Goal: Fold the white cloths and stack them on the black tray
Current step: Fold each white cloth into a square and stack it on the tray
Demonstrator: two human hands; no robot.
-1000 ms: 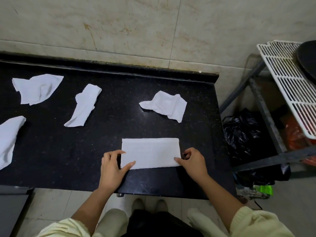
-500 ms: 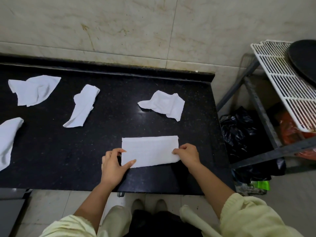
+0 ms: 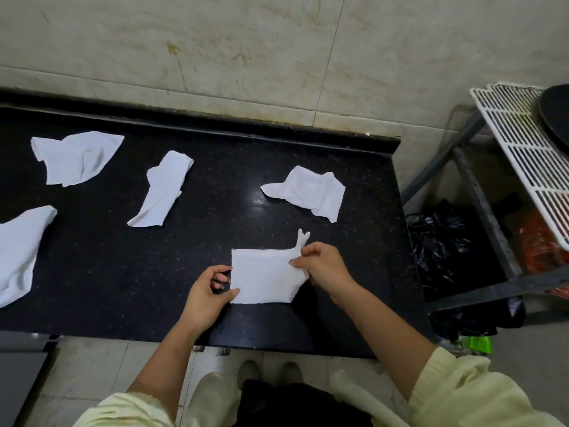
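Note:
A half-folded white cloth [image 3: 261, 277] lies near the front edge of the black counter [image 3: 215, 241]. My right hand [image 3: 323, 268] pinches its right end, lifted off the counter and carried leftward over the rest. My left hand [image 3: 209, 291] pins the cloth's left edge with thumb and fingers. Several crumpled white cloths lie behind: one at centre right [image 3: 308, 194], a narrow one [image 3: 163, 189], one at the back left [image 3: 75, 157], one at the left edge [image 3: 18, 251]. The black tray [image 3: 555, 118] rests on the wire rack at far right, partly cut off.
A white wire rack [image 3: 523, 155] on a grey metal frame [image 3: 480, 198] stands right of the counter. Black bags [image 3: 440, 241] and something orange [image 3: 538, 245] sit beneath it. A tiled wall backs the counter. My feet show on the floor below.
My right hand has gripped the cloth's right end, lifted it and drawn it leftward, shortening the flat strip. My left hand stays at the left edge.

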